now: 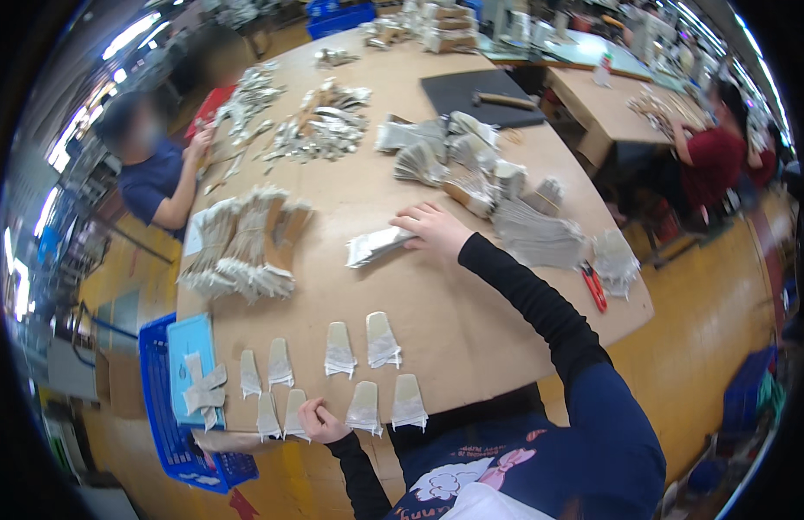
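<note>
On the brown table, several tapered pale pieces [384, 338] with frayed white lower ends lie in two rows. My left hand [322, 425] is at the near row, fingers curled together beside one tapered piece [295, 409]. Whatever its fingertips pinch is too small to make out. Farther off, my right hand [435, 229] grips the right end of a small stack of whitish fabric strips [372, 247], thumb on the near side and fingers over the far side. Tied-looking bundles of similar pieces [246, 238] stand to the left of this stack.
Grey fabric piles [536, 230] and red-handled pliers [594, 288] lie to the right. A hammer [506, 101] rests on a black board [462, 90]. A blue basket [150, 373] holds a light-blue tray [180, 338]. A co-worker [146, 165] sits at the left edge; others work beyond.
</note>
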Tool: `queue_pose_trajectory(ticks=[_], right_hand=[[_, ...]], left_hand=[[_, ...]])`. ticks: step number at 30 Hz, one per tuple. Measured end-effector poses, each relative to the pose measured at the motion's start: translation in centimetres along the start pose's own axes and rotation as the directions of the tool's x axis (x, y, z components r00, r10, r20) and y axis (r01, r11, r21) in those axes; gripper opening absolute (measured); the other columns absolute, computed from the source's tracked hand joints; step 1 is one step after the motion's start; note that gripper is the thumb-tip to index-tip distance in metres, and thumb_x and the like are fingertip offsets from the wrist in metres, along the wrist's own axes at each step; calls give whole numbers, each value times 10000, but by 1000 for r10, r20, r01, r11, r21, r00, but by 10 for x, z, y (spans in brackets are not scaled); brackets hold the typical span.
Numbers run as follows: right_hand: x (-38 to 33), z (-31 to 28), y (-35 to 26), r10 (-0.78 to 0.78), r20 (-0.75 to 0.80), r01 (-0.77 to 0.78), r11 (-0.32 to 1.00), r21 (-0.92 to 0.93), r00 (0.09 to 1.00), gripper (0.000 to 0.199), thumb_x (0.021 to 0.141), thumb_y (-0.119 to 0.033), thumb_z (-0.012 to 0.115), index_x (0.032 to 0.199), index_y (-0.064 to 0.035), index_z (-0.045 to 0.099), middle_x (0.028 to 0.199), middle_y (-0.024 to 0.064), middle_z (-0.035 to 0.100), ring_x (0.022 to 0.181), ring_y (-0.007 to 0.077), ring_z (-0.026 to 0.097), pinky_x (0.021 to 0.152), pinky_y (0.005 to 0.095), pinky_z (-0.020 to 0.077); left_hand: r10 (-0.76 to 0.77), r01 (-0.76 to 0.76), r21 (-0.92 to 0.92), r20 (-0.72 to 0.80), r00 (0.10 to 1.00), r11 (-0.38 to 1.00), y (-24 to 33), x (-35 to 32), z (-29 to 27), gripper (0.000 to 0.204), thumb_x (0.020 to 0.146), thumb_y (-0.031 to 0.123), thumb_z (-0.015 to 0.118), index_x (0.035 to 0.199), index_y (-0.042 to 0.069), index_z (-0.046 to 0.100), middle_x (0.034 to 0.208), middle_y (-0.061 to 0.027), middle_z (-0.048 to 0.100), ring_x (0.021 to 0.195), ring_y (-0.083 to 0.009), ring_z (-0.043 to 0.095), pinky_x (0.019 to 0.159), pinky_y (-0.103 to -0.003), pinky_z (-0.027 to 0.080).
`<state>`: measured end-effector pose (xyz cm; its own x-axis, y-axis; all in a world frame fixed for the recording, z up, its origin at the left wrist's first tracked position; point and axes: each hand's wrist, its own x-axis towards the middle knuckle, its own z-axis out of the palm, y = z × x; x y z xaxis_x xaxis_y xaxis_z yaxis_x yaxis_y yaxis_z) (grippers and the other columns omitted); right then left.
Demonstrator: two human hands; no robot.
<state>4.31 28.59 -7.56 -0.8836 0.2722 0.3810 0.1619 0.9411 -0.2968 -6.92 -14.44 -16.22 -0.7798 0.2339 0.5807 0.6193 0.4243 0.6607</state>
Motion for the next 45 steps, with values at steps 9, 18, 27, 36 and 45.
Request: queue_pose_trajectory(ticks=[9,18,27,36,45], right_hand=[[-129,-54,-14,134,-153,-135,991,4,979,209,837,-111,679,1046,-100,675,1231,66,594,1186,269,540,1003,419,412],[-205,-68,-8,449,-320,-531,810,-247,834,364,801,-103,702,1160,-149,659,1161,22,574,1140,223,528,976,417,348],[-211,-70,-2,595,-281,-653,729,-207,753,396,762,-112,746,1145,-179,672,1098,24,546,1114,219,493,955,424,282],[-217,-64,-1,554,-285,-620,733,-279,782,382,758,-127,739,1121,-170,630,1179,41,553,1208,243,468,996,487,267],[-202,-79,-41,556,-129,-569,782,-253,821,310,908,-148,641,1213,-92,625,1079,45,619,991,206,580,997,426,288]], left_hand=[[127,-121,74,-89,988,990,-8,-3,0,127,817,-32,506,772,-8,622,770,-124,587,769,-289,574,711,-391,470],[99,-95,51,-73,992,994,-9,-3,0,119,821,-20,514,771,-11,622,765,-119,579,759,-285,561,703,-389,460],[40,-38,74,-25,999,997,-17,-6,-5,130,832,-62,517,816,-22,640,822,-108,608,782,-251,578,715,-353,480],[-8,11,58,-52,999,998,-6,-5,-2,146,794,-80,521,794,-2,645,830,-118,621,800,-272,586,722,-371,477],[-20,28,74,-109,994,997,5,-5,-4,161,749,-73,552,775,41,663,815,-85,626,794,-272,581,708,-371,464]])
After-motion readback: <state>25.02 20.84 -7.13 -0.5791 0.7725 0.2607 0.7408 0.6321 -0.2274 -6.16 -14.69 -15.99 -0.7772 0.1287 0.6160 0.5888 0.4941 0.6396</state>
